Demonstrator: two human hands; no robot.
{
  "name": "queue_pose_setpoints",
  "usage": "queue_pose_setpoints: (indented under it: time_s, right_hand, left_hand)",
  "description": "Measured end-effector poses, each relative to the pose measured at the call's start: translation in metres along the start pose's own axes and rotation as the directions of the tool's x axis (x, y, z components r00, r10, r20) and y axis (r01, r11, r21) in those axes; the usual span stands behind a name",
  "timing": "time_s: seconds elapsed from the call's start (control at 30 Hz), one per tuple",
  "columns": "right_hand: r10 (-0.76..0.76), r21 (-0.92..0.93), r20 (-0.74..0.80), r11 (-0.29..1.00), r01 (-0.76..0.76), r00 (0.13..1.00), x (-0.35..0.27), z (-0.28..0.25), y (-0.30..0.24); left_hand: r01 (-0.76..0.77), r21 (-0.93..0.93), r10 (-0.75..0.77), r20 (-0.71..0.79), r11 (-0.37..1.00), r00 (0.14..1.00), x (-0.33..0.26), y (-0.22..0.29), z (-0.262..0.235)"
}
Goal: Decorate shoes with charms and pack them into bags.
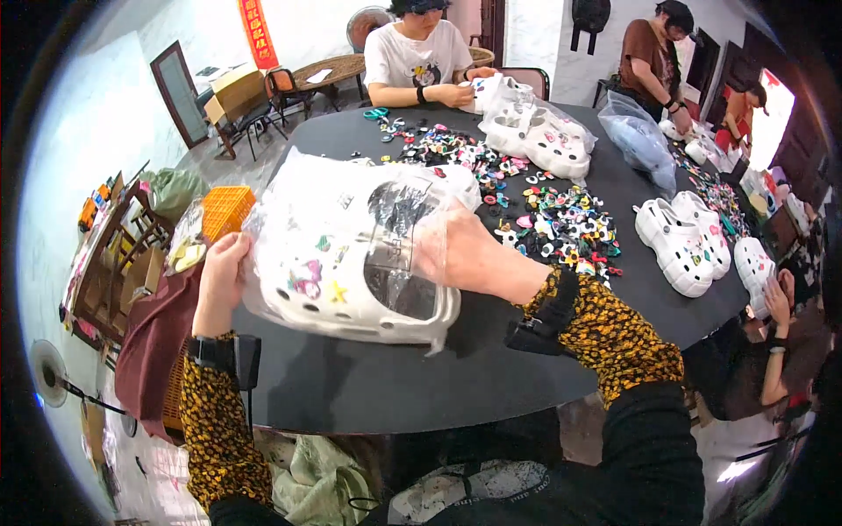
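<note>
Head view: the clear bag [406,206] containing charm-studded white clogs [351,294] is held over the black desk [500,373]. Left hand [225,267]: fingers clamped on the bag's left edge. Right hand [456,245]: at the bag's right side; plastic obscures the fingers, so I cannot tell their state. Loose charms [570,230] lie beyond and right of the bag; an orange crate [230,209] stands left of it.
</note>
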State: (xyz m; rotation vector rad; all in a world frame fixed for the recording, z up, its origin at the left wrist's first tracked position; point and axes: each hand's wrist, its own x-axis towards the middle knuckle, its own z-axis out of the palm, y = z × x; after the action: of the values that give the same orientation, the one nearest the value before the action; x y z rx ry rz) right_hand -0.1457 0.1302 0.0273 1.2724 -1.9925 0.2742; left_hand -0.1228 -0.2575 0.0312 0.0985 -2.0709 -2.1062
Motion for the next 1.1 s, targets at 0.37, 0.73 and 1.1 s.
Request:
queue_pose_setpoints:
  time_s: [0.37, 0.73, 1.1]
  right_hand:
    - [-0.033, -0.063, 0.297, 0.997, 0.054, 0.954, -0.032, -0.068, 0.008]
    - [0.077, 0.074, 0.533, 0.988, -0.136, 0.843, -0.086, -0.123, 0.020]
    - [0.255, 0.231, 0.600, 0.852, -0.469, 0.758, -0.028, -0.116, 0.064]
  left_hand:
    - [-0.168, 0.353, 0.294, -0.340, 0.920, 0.894, 0.039, -0.065, -0.079]
    - [0.216, 0.750, 0.243, -0.451, 0.625, 0.859, 0.035, -0.090, -0.213]
    - [-0.512, 0.735, 0.050, 0.550, 0.445, 0.834, -0.045, -0.055, 0.062]
